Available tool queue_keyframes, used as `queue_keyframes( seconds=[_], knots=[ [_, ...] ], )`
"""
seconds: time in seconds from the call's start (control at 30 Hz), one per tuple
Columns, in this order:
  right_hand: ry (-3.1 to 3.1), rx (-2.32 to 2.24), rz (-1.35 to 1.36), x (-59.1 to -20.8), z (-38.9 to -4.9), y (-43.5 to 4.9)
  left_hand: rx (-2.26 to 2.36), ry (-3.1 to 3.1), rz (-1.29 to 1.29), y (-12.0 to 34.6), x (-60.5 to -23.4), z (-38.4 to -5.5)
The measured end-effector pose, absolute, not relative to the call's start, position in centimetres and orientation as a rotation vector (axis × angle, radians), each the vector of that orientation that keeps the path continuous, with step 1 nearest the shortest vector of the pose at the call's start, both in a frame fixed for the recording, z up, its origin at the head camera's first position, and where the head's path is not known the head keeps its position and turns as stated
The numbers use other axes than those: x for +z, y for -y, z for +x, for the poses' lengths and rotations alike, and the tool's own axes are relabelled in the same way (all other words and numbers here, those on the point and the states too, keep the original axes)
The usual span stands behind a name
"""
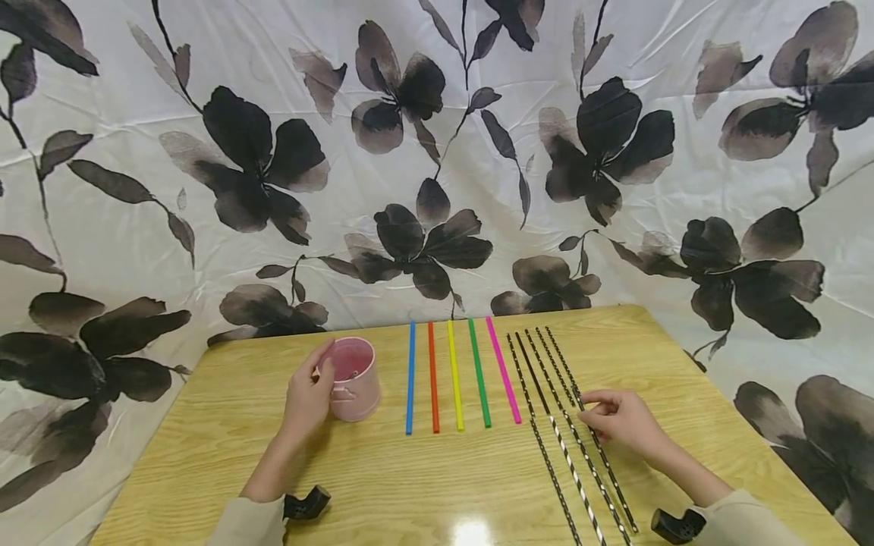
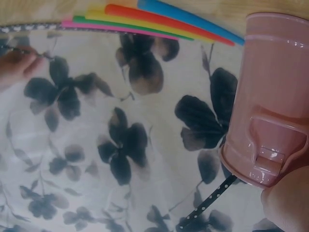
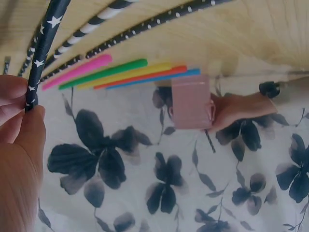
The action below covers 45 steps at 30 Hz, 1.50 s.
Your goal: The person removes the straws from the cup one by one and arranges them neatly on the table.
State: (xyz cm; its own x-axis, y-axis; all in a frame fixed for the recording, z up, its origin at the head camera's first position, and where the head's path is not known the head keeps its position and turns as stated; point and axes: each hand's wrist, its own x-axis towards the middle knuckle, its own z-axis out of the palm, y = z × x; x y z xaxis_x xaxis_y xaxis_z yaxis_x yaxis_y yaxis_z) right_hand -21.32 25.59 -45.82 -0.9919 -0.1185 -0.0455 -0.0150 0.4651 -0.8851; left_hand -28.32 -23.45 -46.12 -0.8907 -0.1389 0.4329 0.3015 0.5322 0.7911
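My left hand (image 1: pixel 309 398) grips a small pink bucket (image 1: pixel 358 400) at its left side, thumb at the rim. A dotted black paper straw (image 2: pixel 207 203) sticks out of the bucket's mouth in the left wrist view; from the head only a small tip shows inside. At the right, my right hand (image 1: pixel 624 421) pinches a black paper straw with white stars (image 3: pixel 41 58) near its far end, between thumb and fingers. That straw is the rightmost of the near row of patterned straws in the head view.
Left to right between the hands lie a blue straw (image 1: pixel 410 379), a red one (image 1: pixel 433 379), a yellow one (image 1: pixel 455 379), a green one (image 1: pixel 479 375) and a pink one (image 1: pixel 504 371). Several black patterned straws (image 1: pixel 570 455) lie beside them. A floral cloth (image 1: pixel 478 189) hangs behind the table (image 1: pixel 225 425).
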Motion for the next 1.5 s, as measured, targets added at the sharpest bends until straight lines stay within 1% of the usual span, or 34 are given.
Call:
queue_keyframes(
  seconds=[0.27, 0.6, 0.93, 1.5],
  knots=[
    [-2.604, -1.475, -0.054, -47.3, -20.9, -26.6, -1.323, 2.327, -0.134, 23.3, -46.2, -28.3],
    [-2.642, -1.429, -0.062, -48.3, -21.1, -26.7, -1.316, 2.318, -0.133, 23.4, -46.1, -28.5],
    [-2.688, -1.388, -0.059, -48.3, -20.8, -26.0, -1.344, 2.313, -0.145, 23.5, -46.1, -28.1],
    [-2.740, -1.366, 0.040, -48.3, -21.0, -25.6, -1.324, 2.329, -0.141, 23.3, -46.3, -28.3]
  ],
)
